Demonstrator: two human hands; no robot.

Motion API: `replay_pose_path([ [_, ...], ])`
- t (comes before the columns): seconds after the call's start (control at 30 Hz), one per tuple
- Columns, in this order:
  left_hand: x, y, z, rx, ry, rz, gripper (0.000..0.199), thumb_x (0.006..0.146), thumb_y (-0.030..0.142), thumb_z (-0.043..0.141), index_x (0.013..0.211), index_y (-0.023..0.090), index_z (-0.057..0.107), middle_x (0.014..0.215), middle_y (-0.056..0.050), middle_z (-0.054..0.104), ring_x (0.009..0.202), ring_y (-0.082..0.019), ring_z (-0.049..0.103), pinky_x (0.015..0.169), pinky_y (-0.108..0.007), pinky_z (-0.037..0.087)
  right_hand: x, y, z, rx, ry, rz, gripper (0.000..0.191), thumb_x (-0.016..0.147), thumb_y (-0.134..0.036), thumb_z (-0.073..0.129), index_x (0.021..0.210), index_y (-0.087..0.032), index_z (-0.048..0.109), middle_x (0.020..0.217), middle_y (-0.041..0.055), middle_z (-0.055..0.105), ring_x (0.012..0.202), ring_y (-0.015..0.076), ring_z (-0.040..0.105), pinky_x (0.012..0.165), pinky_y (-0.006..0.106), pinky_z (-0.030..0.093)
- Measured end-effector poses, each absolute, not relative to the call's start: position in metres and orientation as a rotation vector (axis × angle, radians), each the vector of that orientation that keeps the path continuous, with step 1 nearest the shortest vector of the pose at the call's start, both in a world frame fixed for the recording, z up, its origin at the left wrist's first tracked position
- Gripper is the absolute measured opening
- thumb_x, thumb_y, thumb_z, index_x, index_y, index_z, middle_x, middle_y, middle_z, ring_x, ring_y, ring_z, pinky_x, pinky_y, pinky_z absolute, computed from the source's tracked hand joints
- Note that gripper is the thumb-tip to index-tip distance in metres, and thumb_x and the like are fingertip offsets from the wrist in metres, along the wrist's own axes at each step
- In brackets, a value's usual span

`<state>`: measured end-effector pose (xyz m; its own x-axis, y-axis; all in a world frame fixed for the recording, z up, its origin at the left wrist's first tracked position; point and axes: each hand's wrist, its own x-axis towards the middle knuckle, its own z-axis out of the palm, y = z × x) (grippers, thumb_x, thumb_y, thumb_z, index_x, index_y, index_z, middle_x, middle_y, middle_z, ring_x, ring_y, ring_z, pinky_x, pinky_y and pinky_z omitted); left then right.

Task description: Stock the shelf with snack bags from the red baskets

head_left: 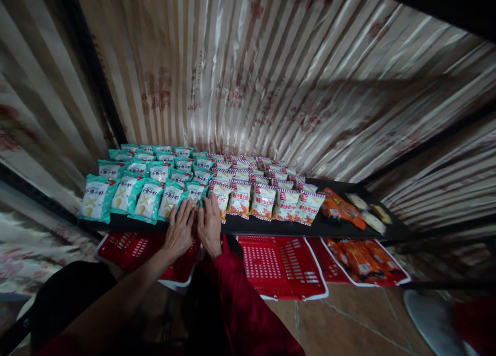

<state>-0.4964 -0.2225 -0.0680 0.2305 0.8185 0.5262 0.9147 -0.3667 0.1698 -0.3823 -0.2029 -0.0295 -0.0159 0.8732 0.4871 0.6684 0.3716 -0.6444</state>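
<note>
Rows of teal-and-white packets (149, 198) stand upright on the left part of a black shelf (248, 226). Beside them on the right are rows of white packets with striped tops (263, 201). My left hand (180, 230) rests its stretched, slightly parted fingers against the lower front of the rightmost teal front-row packet (196, 191). At that packet's right side is my right hand (210, 225), its fingers extended upward between it and the first white packet (220, 196). The fingertips partly cover the packets; neither hand is visibly wrapped round one.
Orange packages (341, 209) and pale packs (373, 221) lie at the shelf's right end. Red baskets (261, 263) sit below, the right one (401, 280) holding orange packages (360, 258). A striped curtain (232, 77) hangs behind, with dark frame posts (93, 66) at the sides.
</note>
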Motion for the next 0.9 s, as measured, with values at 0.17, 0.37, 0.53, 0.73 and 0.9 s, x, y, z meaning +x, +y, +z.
replay_pose_path([
  [0.17, -0.486, -0.223, -0.062, -2.277, -1.687, -0.830, 0.051, 0.089, 0.022, 0.043, 0.138, 0.009, 0.043, 0.149, -0.017, 0.031, 0.143, -0.027, 0.014, 0.115, -0.051, 0.016, -0.359, -0.206, -0.041, -1.412, -1.631, 0.220, 0.044, 0.096, -0.029, 0.031, 0.132, -0.010, 0.047, 0.151, 0.0183, 0.027, 0.142, 0.0247, 0.023, 0.111, 0.049, 0.031],
  [0.37, -0.470, -0.223, -0.062, -2.277, -1.654, -0.799, 0.048, 0.089, 0.021, 0.042, 0.136, 0.009, 0.046, 0.150, -0.016, 0.031, 0.143, -0.028, 0.017, 0.115, -0.048, 0.018, -0.343, -0.199, -0.056, -1.413, -1.637, 0.271, 0.044, 0.095, -0.031, 0.032, 0.131, -0.011, 0.047, 0.149, 0.0185, 0.031, 0.140, 0.0243, 0.027, 0.110, 0.049, 0.032],
  [0.53, -0.450, -0.218, -0.067, -2.316, -1.578, -0.799, 0.047, 0.088, 0.022, 0.041, 0.133, 0.008, 0.049, 0.146, -0.018, 0.037, 0.142, -0.027, 0.020, 0.115, -0.048, 0.020, -0.337, -0.194, -0.055, -1.393, -1.678, 0.334, 0.045, 0.094, -0.032, 0.033, 0.128, -0.007, 0.051, 0.146, 0.0206, 0.036, 0.138, 0.0252, 0.030, 0.110, 0.048, 0.032],
  [0.73, -0.432, -0.212, -0.074, -2.327, -1.551, -0.793, 0.051, 0.087, 0.030, 0.045, 0.132, 0.007, 0.050, 0.144, -0.019, 0.040, 0.140, -0.029, 0.024, 0.114, -0.048, 0.019, -0.327, -0.193, -0.051, -1.374, -1.683, 0.387, 0.045, 0.094, -0.031, 0.033, 0.130, -0.008, 0.050, 0.147, 0.0194, 0.035, 0.139, 0.0241, 0.030, 0.111, 0.048, 0.031],
  [0.9, -0.422, -0.218, -0.084, -2.328, -1.578, -0.784, 0.053, 0.088, 0.026, 0.044, 0.137, 0.008, 0.043, 0.145, -0.019, 0.039, 0.140, -0.029, 0.025, 0.114, -0.048, 0.020, -0.321, -0.192, -0.046, -1.381, -1.657, 0.455, 0.047, 0.093, -0.031, 0.033, 0.130, -0.007, 0.049, 0.148, 0.0191, 0.034, 0.140, 0.0244, 0.027, 0.112, 0.046, 0.029],
])
